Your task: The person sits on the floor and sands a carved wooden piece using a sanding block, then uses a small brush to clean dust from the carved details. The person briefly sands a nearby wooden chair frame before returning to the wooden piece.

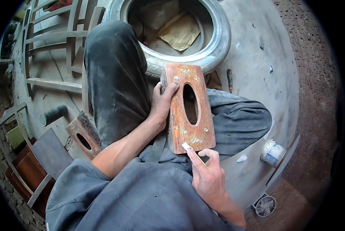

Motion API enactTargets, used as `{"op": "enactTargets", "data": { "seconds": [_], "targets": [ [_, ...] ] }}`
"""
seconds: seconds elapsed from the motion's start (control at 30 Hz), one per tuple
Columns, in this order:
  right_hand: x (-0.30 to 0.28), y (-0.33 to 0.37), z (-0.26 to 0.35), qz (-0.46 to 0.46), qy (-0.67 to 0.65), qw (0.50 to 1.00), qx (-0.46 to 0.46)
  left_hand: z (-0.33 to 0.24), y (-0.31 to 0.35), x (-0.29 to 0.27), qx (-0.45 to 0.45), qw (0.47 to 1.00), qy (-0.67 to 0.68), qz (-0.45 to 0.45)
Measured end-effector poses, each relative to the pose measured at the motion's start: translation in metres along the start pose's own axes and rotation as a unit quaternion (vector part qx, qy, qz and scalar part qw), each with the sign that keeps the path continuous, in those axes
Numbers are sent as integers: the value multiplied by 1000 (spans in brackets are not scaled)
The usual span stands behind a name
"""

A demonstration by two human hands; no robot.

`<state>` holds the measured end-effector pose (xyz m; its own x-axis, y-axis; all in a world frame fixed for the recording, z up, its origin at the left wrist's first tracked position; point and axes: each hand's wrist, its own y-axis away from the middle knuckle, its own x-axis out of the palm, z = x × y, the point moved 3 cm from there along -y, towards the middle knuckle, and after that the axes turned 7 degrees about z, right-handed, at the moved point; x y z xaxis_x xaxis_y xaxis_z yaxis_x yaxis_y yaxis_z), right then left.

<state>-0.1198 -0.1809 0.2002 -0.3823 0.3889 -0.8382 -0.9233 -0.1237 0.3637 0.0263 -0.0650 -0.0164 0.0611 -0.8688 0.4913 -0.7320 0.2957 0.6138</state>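
Observation:
A reddish-brown wooden tissue box (178,111) with an oval opening and small pale inlaid flowers rests upright-lengthwise between my legs. My left hand (164,101) grips its left side, the thumb on the top face and the fingers down the carved side wall. Between the thumb and fingers of my right hand (208,173) is a small pale, yellow-edged folded piece (186,146) that looks like sandpaper. Its tip touches the box's near end, just left of the lower inlay. The other fingers of that hand are curled in.
Beyond my knees lies a dusty tyre (218,46) holding a crumpled yellowish sheet (180,32). A screwdriver (230,80) is beside it. Left are a second tissue box (83,135), a dark cylinder (53,115) and wooden frames (57,35). A white tub (273,152) stands right.

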Motion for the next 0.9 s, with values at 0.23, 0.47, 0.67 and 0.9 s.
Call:
{"op": "enactTargets", "data": {
  "seconds": [0.23,0.47,0.67,0.9],
  "targets": [
    [7,-16,7,5,4,1000,21,-5,9,5,65,998,-7,1],
    [14,-25,10,-10,5,1000,18,9,4,1,81,997,2,-18],
    [14,-35,12,4,32,999,11,4,8,2,92,995,-16,-29],
    [18,-37,11,-7,49,999,-3,6,5,-1,81,996,-16,-15]
  ]
}}
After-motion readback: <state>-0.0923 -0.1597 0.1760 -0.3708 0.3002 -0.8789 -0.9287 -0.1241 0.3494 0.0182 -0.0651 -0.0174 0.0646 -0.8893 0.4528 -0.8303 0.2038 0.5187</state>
